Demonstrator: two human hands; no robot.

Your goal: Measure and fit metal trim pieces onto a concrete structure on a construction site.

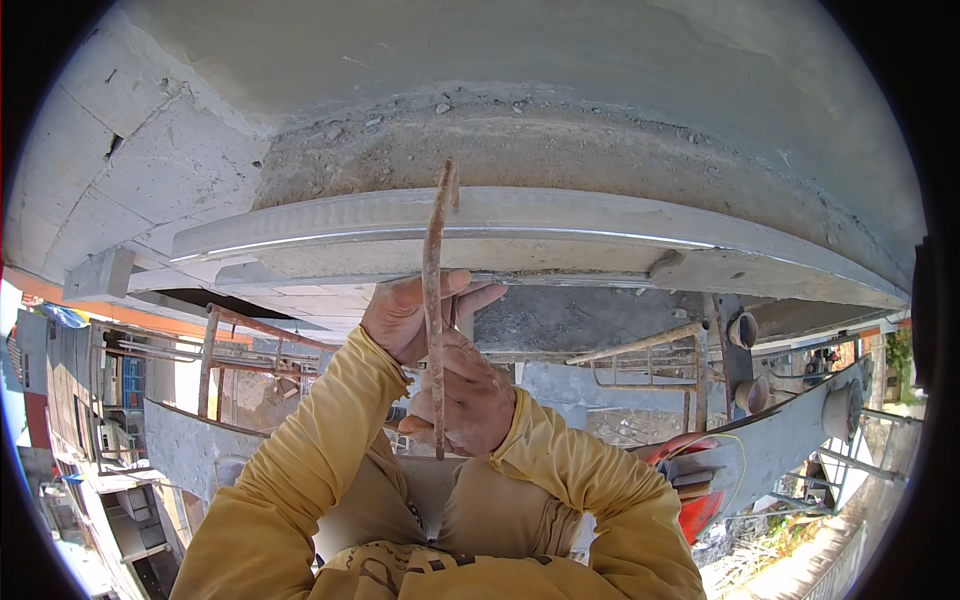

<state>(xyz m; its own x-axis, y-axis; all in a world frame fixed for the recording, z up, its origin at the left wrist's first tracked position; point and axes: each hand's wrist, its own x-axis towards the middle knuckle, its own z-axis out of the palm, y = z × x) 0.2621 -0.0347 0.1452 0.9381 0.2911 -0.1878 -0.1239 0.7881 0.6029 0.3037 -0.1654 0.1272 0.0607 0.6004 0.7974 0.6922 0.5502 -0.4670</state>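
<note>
My left hand (398, 312) is just under a long, pale metal straightedge (560, 218) lying along the ledge. Its fingers stretch to the right, against the straightedge's lower side. A bent, rusty steel rod (434, 270) hooks over the straightedge and hangs down in front of both hands, hiding part of them. Below the left hand, my right hand (470, 395) is closed, its fingers curled behind the rod's lower end. A small dark piece shows beside those fingers, too hidden to name. Both arms wear yellow sleeves.
Rough mortar (600, 150) with loose crumbs runs behind the straightedge, below a smooth grey plastered wall (560, 50). Pale blocks (140, 170) stand at the left. Scaffold pipes (700, 370) and grey planks (190, 450) lie below, with a red container (700, 510) at right.
</note>
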